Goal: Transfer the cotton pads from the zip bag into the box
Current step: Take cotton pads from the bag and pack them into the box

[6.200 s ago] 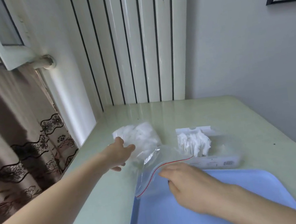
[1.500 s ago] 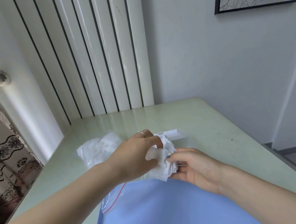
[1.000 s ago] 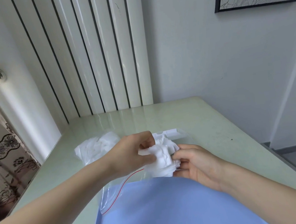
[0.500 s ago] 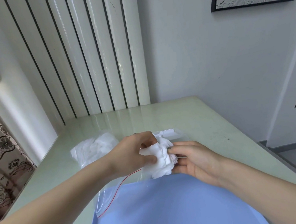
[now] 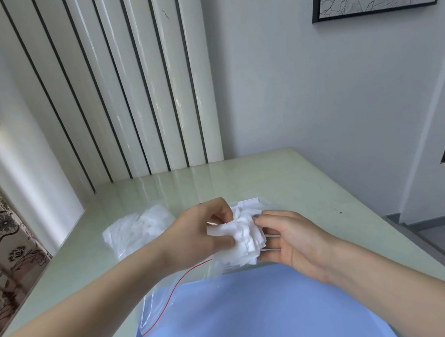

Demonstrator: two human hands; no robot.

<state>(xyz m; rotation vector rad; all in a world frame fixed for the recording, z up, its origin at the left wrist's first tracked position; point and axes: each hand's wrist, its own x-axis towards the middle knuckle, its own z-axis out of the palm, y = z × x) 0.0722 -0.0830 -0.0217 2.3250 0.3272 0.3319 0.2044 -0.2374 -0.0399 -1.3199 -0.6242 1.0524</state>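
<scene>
While left hand pinches the cotton pads | right hand cups them, fingers loosely curled | square the wad, then lower into box.

Both forearms bare, no sleeves showing.

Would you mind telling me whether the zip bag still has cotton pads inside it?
Yes. A white heap of pads shows through the clear zip bag, left of the bunch both hands hold.
</scene>
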